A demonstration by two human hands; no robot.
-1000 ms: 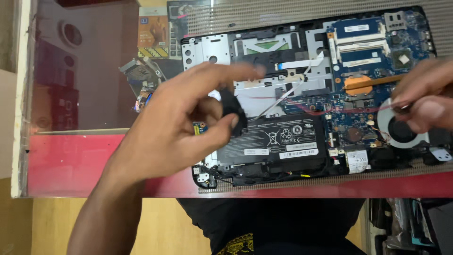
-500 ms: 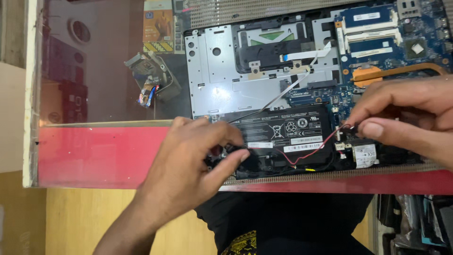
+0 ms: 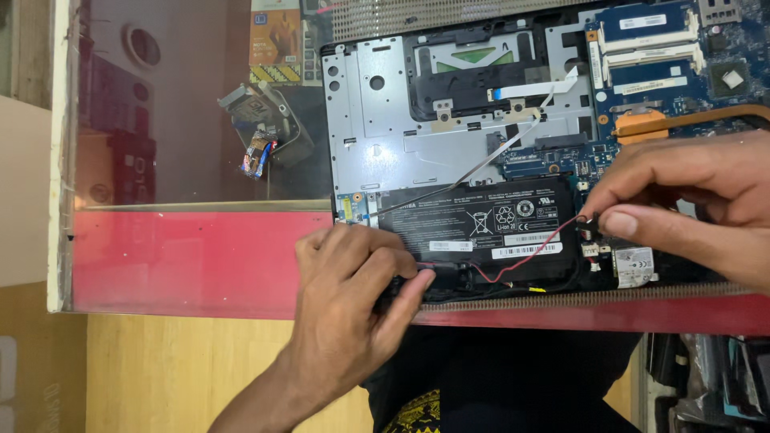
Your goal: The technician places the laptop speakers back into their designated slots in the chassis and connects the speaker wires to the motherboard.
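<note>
Opened laptop (image 3: 449, 120) on a glass counter (image 3: 192, 160) with a red front edge (image 3: 184, 256).

Black battery (image 3: 489, 220) at the laptop's near edge; blue circuit board (image 3: 666, 56) and copper pipe (image 3: 690, 120) at far right.

Red wire (image 3: 525, 261) runs across the battery's near side.

Left hand (image 3: 353, 297): fingers curled, pinching a small black part at the wire's left end.

Right hand (image 3: 690, 200): thumb and forefinger pinched narrow on the wire's right end.

Beneath the glass: small metal part (image 3: 265, 132) with coloured wires.

Glass-topped worktop (image 3: 192, 172) with red front edge carries an opened laptop (image 3: 449, 120) at 1 o'clock
</note>
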